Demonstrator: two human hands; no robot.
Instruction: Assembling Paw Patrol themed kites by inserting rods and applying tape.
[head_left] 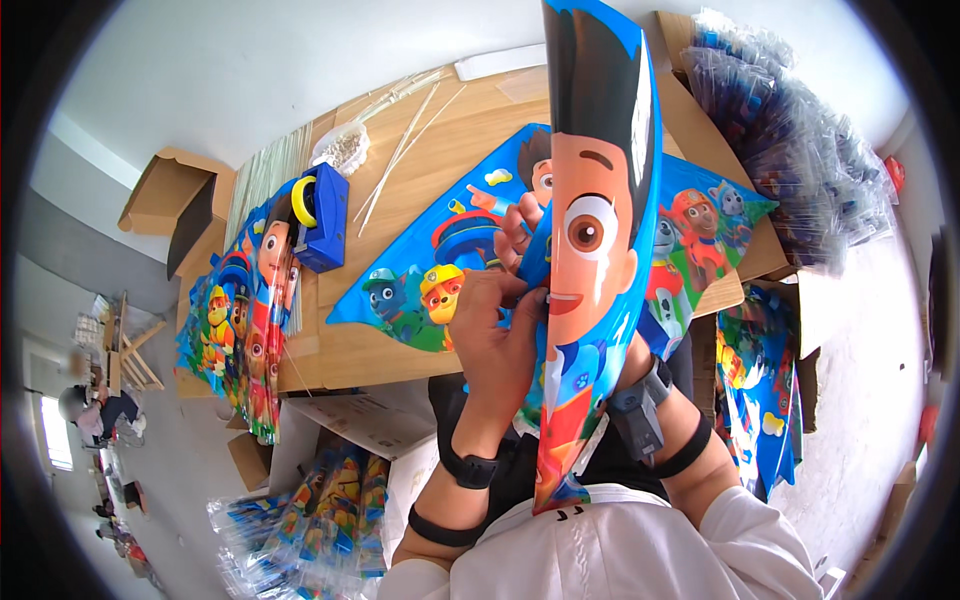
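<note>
Centre frame: folded printed sheet (pixel 592 270) stands on end over the table (pixel 395 215). Left hand (pixel 493 335) pinches its near edge; right hand (pixel 513 240) mostly behind, grip can't be told. My guess: uneven pull could crease it, a slipped pinch spring it open.

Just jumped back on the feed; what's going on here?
The person's left hand pinches the edge of an upright, cartoon-printed kite sail; the right hand is mostly hidden behind it. Another printed sail lies spread on the wooden table, with a blue tape dispenser and thin white rods farther left.
</note>
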